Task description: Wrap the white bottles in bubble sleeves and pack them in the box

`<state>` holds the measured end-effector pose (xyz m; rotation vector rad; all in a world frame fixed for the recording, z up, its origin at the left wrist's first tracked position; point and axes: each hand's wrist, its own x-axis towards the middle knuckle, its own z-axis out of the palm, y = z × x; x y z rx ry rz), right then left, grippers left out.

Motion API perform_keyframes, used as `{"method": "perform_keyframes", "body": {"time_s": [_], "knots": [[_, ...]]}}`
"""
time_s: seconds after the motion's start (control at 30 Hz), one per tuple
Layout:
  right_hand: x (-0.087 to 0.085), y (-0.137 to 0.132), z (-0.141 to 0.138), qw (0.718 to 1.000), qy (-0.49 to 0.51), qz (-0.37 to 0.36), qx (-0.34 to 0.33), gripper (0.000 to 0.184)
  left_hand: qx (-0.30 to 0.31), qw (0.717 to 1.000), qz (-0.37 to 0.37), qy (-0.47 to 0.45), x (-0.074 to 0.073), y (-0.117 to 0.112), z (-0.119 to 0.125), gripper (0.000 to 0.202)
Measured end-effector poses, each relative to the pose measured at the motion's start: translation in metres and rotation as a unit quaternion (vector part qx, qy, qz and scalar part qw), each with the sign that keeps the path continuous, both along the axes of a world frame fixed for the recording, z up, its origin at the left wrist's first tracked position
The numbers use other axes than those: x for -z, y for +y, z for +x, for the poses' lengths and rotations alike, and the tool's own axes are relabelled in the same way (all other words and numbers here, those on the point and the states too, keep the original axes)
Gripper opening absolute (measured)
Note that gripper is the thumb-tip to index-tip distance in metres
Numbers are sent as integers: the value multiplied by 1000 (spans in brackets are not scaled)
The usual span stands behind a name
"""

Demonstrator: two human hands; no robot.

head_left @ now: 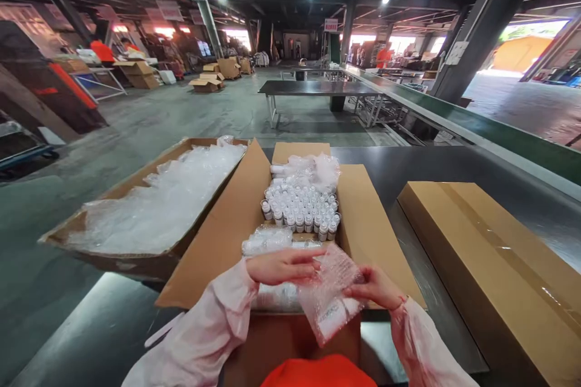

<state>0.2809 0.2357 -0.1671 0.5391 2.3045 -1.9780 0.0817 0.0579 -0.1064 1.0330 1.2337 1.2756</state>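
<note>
Over the near edge of an open carton (227, 233), the right fingers (356, 291) are pinching a limp, glossy bubble-wrap pouch (338, 272); the left fingers (305, 269) are lying straight along its other side, probably steadying it, though whether they are gripping cannot be told. Farther in, small cylindrical white bottles (300, 222) are standing packed, seemingly propping each other upright. Leftward, crumpled translucent wrap (167, 205) is filling a box (131, 263); rightward, a smooth taped cardboard box (447, 242) is resting on the dark worktop (408, 163).

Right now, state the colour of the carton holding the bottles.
Brown; the open carton shows best in the head view.
</note>
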Motion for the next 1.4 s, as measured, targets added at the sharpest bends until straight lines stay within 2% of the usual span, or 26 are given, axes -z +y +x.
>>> {"method": "perform_keyframes", "body": {"time_s": [0.07,0.13,0.17,0.2,0.27,0.3,0.37,0.43,0.47,0.53,0.6,0.67,0.77,0.8,0.9,1.0,1.03,1.1,1.17,1.23,1.3,1.4], "knots": [[3,1,6,995,20,9,97,36,-108,991,49,-64,8,-4,-10,56],[2,1,10,987,36,11,157,35,-193,974,83,-83,29,-1,-6,66],[0,0,11,984,41,9,175,36,-191,975,77,-86,42,3,1,72],[-3,-2,11,980,46,7,192,37,-156,982,53,-94,56,7,12,78],[-11,-8,10,976,54,-2,211,39,-86,990,3,-115,79,17,34,72],[-15,-11,10,979,57,-6,197,40,-73,990,-11,-117,87,21,44,65],[-23,-16,12,991,63,-1,119,46,-95,990,-22,-101,96,24,56,49],[-23,-20,16,997,62,27,42,44,-120,990,-20,-69,98,23,56,40],[-20,-20,17,997,59,46,32,35,-121,992,-9,-45,97,20,52,39],[-9,-19,17,993,45,80,79,27,-99,994,39,14,95,14,43,38],[2,-17,14,986,33,91,133,32,-78,990,97,66,94,8,33,37],[8,-15,8,989,42,68,124,36,-84,985,117,95,95,5,24,35],[6,-12,-3,991,107,61,49,54,-131,983,87,92,95,3,12,36],[5,-12,-8,988,127,73,44,55,-143,983,78,83,94,4,8,38],[8,-11,-23,985,105,84,110,51,-145,983,85,79,89,5,-2,47],[20,-9,-40,987,10,61,149,55,-155,972,89,151,86,6,-8,51],[24,-7,-45,987,-12,65,146,56,-165,969,63,171,87,7,-9,51],[34,-4,-54,987,-29,86,131,54,-177,963,-39,200,92,8,-9,51],[46,-3,-61,986,-31,114,119,52,-168,930,-167,282,98,11,-9,49],[60,-6,-68,983,-46,144,103,54,-156,867,-255,399,105,13,-10,50],[76,-13,-75,979,-79,173,79,47,-152,815,-299,472,110,15,-10,43],[98,-28,-85,963,-145,223,37,35,-159,788,-321,501,112,15,-10,34]]}}
